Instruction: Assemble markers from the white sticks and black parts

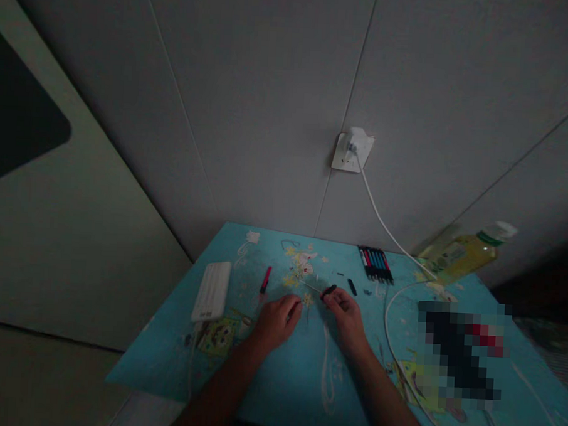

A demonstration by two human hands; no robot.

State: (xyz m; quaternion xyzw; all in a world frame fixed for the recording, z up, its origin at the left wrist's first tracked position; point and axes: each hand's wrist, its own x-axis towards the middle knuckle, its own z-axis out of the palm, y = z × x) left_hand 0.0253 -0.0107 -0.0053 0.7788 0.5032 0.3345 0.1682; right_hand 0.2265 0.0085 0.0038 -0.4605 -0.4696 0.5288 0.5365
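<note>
My right hand [346, 316] grips a short black pen part [328, 292] between thumb and fingers. A thin pale rod [309, 286], like a pen refill, points up and left from it. Close by on the left, my left hand [278, 321] is closed in a pinch, with a tiny thing at its fingertips too small to name. Beyond the left hand lies a pink and black pen [265, 280]. A loose black piece [351, 287] and small dark bits [367, 292] rest past the right hand. Several pens [376, 265] lie side by side farther back.
A white power bank [212, 291] lies on the left of the blue patterned tabletop [286, 389]. At the back right leans a bottle of yellow liquid [470, 252]. One white cable [387, 312] runs from the wall charger [357, 143] across the right side, near a pixelated dark patch [461, 352].
</note>
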